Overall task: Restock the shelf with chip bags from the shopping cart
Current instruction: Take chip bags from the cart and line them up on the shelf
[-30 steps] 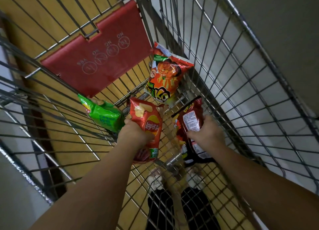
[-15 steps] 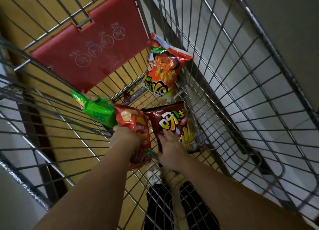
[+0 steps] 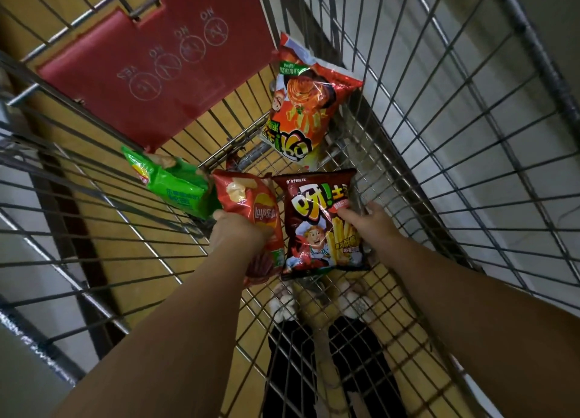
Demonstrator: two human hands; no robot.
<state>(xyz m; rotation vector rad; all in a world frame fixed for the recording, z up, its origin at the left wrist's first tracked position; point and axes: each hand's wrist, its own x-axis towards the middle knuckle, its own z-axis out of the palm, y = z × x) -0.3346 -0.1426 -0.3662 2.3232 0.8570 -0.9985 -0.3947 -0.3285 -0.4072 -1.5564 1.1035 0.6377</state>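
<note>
Head view looks straight down into the shopping cart (image 3: 439,153), where both arms reach toward the wire floor. The left hand (image 3: 238,232) grips a red Lay's bag (image 3: 251,204) around its middle, and a green bag (image 3: 175,188) is bunched against that hand on the left; whether the fingers also pinch it is hidden. The right hand (image 3: 370,226) holds a dark red fries bag (image 3: 320,226) by its right edge, thumb on the printed face and fingers curled behind. The two hands are apart, each clamped on its own bag, with the two bags side by side and touching between them.

One bag is left loose: an orange bag (image 3: 301,103) leaning in the far right corner, against the cart's wire end wall beside the red seat flap (image 3: 150,78). It lies beyond both hands, its long axis running near to far and tilted a little rightward. The right hand looks nearer to it, but it is full. The load in hand probably has to go to the shelf, which is not in view, before that last bag can be fetched.
</note>
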